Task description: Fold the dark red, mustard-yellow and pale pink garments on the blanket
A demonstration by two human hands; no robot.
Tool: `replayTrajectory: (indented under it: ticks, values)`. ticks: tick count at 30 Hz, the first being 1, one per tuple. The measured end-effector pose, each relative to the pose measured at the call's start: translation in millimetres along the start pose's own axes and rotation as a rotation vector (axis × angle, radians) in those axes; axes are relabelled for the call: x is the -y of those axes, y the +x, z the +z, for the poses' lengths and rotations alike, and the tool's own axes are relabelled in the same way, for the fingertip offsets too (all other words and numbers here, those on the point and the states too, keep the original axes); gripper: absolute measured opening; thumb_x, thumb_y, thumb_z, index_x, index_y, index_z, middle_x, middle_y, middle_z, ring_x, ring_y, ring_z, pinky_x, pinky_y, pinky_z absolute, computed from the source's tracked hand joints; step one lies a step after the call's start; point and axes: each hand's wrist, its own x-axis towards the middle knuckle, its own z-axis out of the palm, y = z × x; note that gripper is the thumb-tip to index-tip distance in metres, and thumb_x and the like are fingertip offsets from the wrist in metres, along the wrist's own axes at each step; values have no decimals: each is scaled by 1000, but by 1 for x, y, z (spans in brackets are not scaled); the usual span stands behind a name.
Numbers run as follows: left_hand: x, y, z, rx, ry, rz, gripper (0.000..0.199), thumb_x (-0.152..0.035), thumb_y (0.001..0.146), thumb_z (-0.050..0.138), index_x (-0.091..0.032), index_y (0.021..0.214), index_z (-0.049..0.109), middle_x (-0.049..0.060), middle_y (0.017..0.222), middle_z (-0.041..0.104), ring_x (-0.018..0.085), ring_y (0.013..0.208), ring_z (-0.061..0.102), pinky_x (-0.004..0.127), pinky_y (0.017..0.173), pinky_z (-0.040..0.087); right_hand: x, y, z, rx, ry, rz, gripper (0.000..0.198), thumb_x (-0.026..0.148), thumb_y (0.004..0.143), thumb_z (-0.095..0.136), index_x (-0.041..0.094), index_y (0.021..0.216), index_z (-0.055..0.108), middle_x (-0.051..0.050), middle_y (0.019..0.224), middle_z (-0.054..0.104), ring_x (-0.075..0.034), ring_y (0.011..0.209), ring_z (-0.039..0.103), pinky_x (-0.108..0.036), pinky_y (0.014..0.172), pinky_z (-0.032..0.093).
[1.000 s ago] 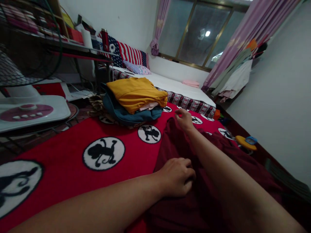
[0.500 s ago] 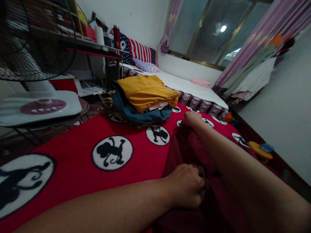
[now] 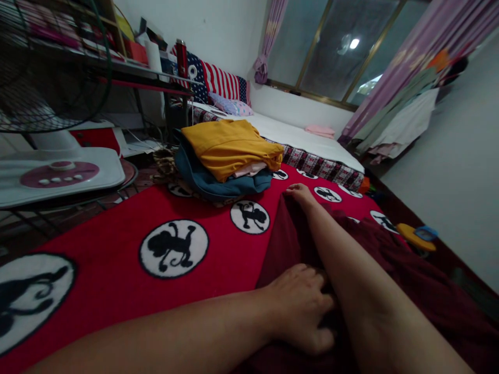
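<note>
A dark maroon cloth (image 3: 278,254), perhaps a garment, lies on the red blanket (image 3: 117,234) with its folds running off to the right. At its far corner, my right hand (image 3: 301,195) pinches the edge between the fingers. Nearer to me, my left hand (image 3: 302,309) is curled into the cloth with the knuckles up; its fingertips are hidden. Beyond the hands, to the left, stands a pile of folded clothes, a mustard yellow garment (image 3: 234,148) on top of a teal one (image 3: 210,184).
A fan (image 3: 62,166) stands on a stool at the left. Behind it is a desk (image 3: 156,83) bearing a red bottle (image 3: 181,58). A bed with a white sheet (image 3: 288,127) runs under the window. Hanging clothes (image 3: 409,124) and a yellow stool (image 3: 415,237) are at the right.
My right hand has moved slightly left and its fingers have straightened at the cloth's corner. More maroon cloth now shows spread to the right. My left hand's thumb has moved away from its curled fingers.
</note>
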Motion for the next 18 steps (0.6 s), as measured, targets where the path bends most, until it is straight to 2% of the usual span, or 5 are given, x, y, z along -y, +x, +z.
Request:
replayTrajectory:
  ticks: [6, 10, 13, 15, 18]
  values:
    - [-1, -1, -2, -129, -111, -47, 40, -36, 80, 59, -18, 116, 63, 9, 116, 63, 24, 99, 62, 36, 89, 49, 6, -23, -17, 83, 110, 12, 45, 24, 79, 65, 11, 121, 56, -13, 102, 70, -19, 84, 68, -31, 76, 55]
    - [-4, -2, -7, -222, -188, -101, 31, -32, 83, 58, -20, 110, 67, 4, 110, 67, 21, 95, 65, 31, 84, 52, -5, -71, -34, 43, -14, -322, 45, 26, 80, 63, 14, 123, 56, -13, 120, 65, -23, 109, 62, -39, 96, 48]
    - [-6, -1, -9, -342, -222, -167, 22, -31, 84, 58, -21, 101, 69, 4, 101, 69, 19, 92, 65, 30, 84, 52, -29, -116, -46, 161, -175, -536, 46, 33, 85, 58, 20, 129, 54, -11, 136, 57, -24, 127, 52, -46, 107, 39]
    - [-4, 0, -11, -465, -223, -233, 21, -28, 85, 58, -21, 101, 68, 4, 107, 67, 20, 100, 63, 32, 91, 51, -48, -138, -55, 226, -326, -527, 46, 35, 90, 51, 22, 134, 51, -12, 146, 47, -27, 137, 41, -52, 110, 33]
    - [8, 4, -11, -666, -226, -381, 28, -20, 84, 59, -22, 111, 64, 6, 121, 60, 22, 116, 55, 36, 104, 44, -66, -156, -70, 213, -501, -347, 46, 36, 94, 43, 21, 137, 49, -14, 151, 38, -32, 141, 33, -61, 108, 32]
